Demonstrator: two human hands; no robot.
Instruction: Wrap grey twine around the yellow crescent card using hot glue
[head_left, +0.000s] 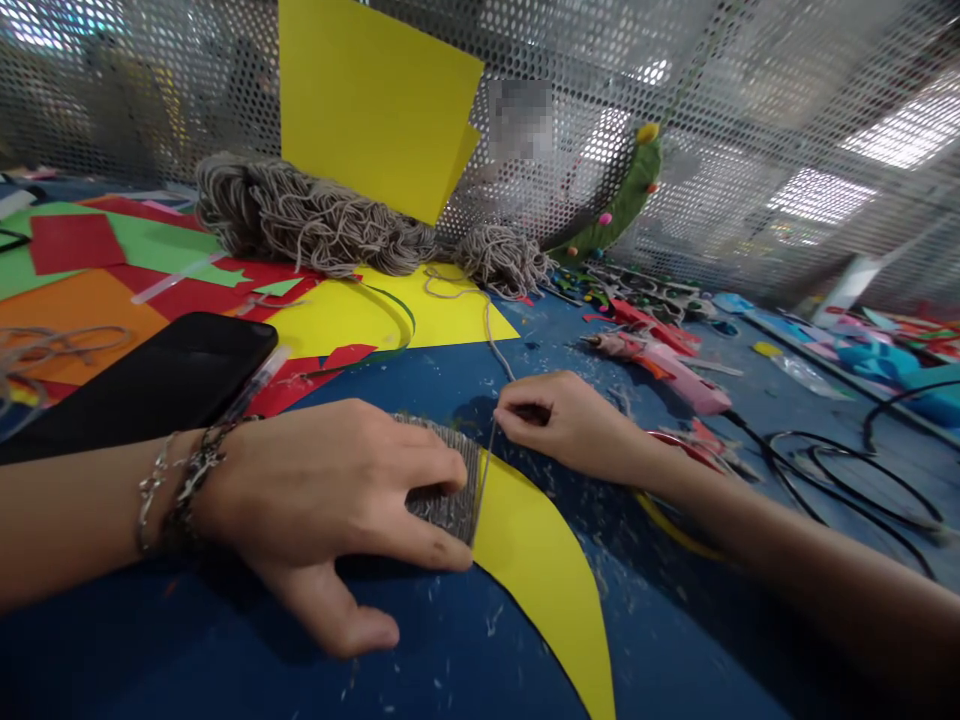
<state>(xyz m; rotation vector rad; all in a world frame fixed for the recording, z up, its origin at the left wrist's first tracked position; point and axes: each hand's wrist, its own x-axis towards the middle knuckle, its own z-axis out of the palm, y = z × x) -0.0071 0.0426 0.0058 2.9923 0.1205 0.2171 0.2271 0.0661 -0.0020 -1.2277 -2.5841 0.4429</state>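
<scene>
A crescent-shaped yellow card [547, 550] lies on the blue table. Grey yarn [460, 500] is wrapped in tight rows around its left part; the far end is hidden under my left hand. My left hand [337, 500] rests over the wrapped part with fingers spread, the index fingertip at the edge of the last rows. Just above the card, my right hand [555, 420] is closed in a pinch on a grey yarn strand [487, 478], drawn up taut from the card's edge. Beyond that hand the strand runs back toward a loose grey yarn heap [502, 258].
A large grey yarn skein [315, 215] lies at the back beside an upright yellow sheet [375, 110]. At left are a black phone [165, 370] and coloured paper. On the right sit a pink glue gun [675, 372] and its black cable [847, 470]. Perforated metal stands behind.
</scene>
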